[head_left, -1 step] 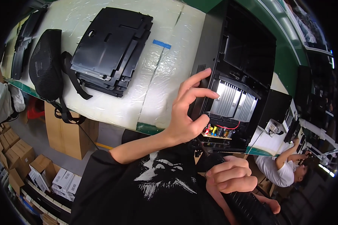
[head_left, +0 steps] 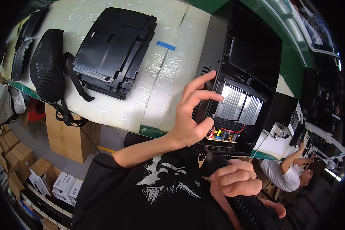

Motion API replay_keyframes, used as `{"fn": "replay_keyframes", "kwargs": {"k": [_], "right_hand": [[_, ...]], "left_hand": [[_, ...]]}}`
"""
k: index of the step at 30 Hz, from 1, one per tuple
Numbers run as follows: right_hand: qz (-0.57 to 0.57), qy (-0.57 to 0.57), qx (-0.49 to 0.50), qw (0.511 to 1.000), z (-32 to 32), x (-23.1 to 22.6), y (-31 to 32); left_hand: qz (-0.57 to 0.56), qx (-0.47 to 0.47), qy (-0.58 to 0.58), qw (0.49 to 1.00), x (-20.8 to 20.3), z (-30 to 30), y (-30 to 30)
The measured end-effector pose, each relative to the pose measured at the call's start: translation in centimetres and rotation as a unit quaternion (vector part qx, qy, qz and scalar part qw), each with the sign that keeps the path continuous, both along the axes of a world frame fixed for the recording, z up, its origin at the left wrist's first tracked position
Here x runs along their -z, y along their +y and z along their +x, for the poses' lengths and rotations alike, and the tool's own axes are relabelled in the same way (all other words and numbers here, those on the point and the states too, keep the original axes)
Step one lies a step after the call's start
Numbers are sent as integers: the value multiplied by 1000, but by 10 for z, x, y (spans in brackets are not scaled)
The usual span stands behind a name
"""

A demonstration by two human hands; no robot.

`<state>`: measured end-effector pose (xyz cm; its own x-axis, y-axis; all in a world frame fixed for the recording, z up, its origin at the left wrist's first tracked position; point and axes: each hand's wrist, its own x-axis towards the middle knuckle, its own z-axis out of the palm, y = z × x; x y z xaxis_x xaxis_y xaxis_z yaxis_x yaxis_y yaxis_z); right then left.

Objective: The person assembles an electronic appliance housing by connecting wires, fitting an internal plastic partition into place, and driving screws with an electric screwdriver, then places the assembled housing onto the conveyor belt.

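A black equipment housing point(head_left: 209, 50) lies on the bench in front of me with its inside exposed. It holds silver finned heat sinks point(head_left: 234, 101) and a circuit board point(head_left: 222, 135) with small coloured parts and a red wire. My left hand point(head_left: 191, 111) rests at the housing's left edge, fingers spread and curved, with nothing visible between them. Lower right, my right hand point(head_left: 237, 178) is wrapped round a thick black electric screwdriver point(head_left: 253, 211). Its narrow front end points up and left at the housing's near edge; the exact tip is hard to make out.
Black plastic panels point(head_left: 111, 50) lie stacked on the film-covered bench point(head_left: 172, 76), beside a black mesh pouch point(head_left: 48, 67) with straps. A blue strip point(head_left: 166, 45) lies nearby. Cardboard boxes point(head_left: 67, 134) stand on the floor at left. A co-worker point(head_left: 283, 174) sits at right.
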<state>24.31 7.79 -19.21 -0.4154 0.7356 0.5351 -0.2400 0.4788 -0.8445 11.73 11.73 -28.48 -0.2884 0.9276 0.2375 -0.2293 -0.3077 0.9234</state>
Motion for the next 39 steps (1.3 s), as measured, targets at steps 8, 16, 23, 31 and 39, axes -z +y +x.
{"fn": "replay_keyframes", "kwargs": {"k": [8,16,23,31,39], "right_hand": [[-27,27,30,999,-22,-14,5],[133,178,103,970,14,-53,9],[333,141,375,853,132,-94,-7],[270,130,586,753,296,-62,-17],[229,116,642,722,316,-29,12]], "left_hand": [[-2,6,33,999,-3,-5,0],[-31,108,22,993,-22,-2,5],[-64,140,-45,987,-28,-5,-3],[-152,89,67,982,-39,-25,-28],[-169,46,136,975,-37,-31,-41]]}}
